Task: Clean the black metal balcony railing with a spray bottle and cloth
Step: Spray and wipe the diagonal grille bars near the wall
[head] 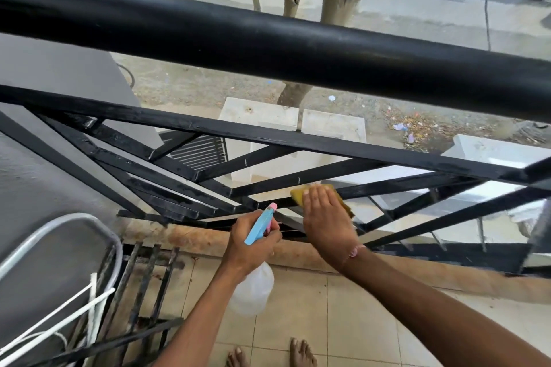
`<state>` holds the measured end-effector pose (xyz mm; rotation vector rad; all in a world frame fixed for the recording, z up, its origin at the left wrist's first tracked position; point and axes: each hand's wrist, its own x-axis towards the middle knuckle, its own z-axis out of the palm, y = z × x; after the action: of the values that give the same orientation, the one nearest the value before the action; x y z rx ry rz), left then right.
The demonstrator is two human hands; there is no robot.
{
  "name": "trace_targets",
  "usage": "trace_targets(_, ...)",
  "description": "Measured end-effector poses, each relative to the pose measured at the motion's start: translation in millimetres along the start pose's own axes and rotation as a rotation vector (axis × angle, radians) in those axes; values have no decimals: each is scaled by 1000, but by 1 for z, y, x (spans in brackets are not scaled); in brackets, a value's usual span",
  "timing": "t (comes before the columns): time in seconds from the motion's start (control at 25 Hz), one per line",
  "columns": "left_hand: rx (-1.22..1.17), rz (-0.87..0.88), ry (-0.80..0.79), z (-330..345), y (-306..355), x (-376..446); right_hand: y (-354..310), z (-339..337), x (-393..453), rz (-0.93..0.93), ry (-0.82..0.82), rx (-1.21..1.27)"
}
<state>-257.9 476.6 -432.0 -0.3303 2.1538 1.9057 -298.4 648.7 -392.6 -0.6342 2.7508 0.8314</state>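
tiled balcony floor (343, 322) below, street beyond. left to right: white rack (59, 262) by grey wall; glossy black railing (268, 48), bars fanning low; left hand (253, 243) clenched round clear spray bottle (253, 292), blue-pink nozzle near bars; right hand (326, 217) flat, pressing yellow cloth (298, 195) on a low bar.

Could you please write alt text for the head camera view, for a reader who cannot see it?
Seen from above, a person's right hand presses a yellow cloth flat against a lower diagonal bar of a black metal balcony railing. The left hand has its grip around a clear plastic spray bottle with a blue and pink nozzle, aimed at the bars. Bare feet stand on beige floor tiles.
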Motion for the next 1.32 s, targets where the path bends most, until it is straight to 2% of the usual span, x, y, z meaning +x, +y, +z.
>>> trace_targets(0.28,-19,32,-113,42,33,2,110,-26,-85,306,36,48)
trace_targets(0.44,-5,62,-158,54,39,0,130,-23,-100,426,68,85)
trace_targets(0.64,23,36,-102,43,35,-9,97,-19,-79,489,3,124)
trace_targets(0.88,126,36,25,3,14,-16,-28,6,8,226,-64,248)
trace_targets(1.0,144,35,67,-20,-2,-11,-96,25,55,140,-68,459)
trace_targets(1.12,171,10,144,-44,-17,-7,-146,32,77,153,-94,753)
trace_targets(1.24,170,-30,177,-67,-26,-7,-173,24,89,256,-62,1237)
trace_targets(1.32,182,-24,181,-82,-29,-7,-181,21,93,459,-59,1615)
